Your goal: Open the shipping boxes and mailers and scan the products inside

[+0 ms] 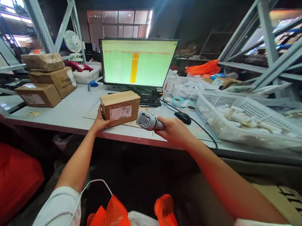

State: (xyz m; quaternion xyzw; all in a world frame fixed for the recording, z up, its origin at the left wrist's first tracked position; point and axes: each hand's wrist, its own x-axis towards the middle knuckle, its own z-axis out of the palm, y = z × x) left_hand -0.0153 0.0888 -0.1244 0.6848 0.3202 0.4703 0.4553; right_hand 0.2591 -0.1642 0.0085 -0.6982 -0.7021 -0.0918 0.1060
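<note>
My left hand (100, 121) grips the left side of a brown cardboard box (136, 103), which stands near the desk's front edge. A white printed label (120, 113) is on the side of the box that faces me. In my right hand (172, 128) is a grey handheld barcode scanner (147, 121), its fingers wrapped round the handle. The scanner's head is just right of the box's lower corner, close to it. Behind the box a monitor (140, 62) shows a spreadsheet with one yellow column. A black keyboard (149, 100) is partly hidden by the box.
Several cardboard boxes (41, 95) are stacked on the left. A white perforated basket (210, 115) with small packets stands on the right, near a black mouse (183, 117), its cable and tape rolls (178, 101). Metal frames (268, 32) flank the desk. A red sack (9, 178) lies lower left.
</note>
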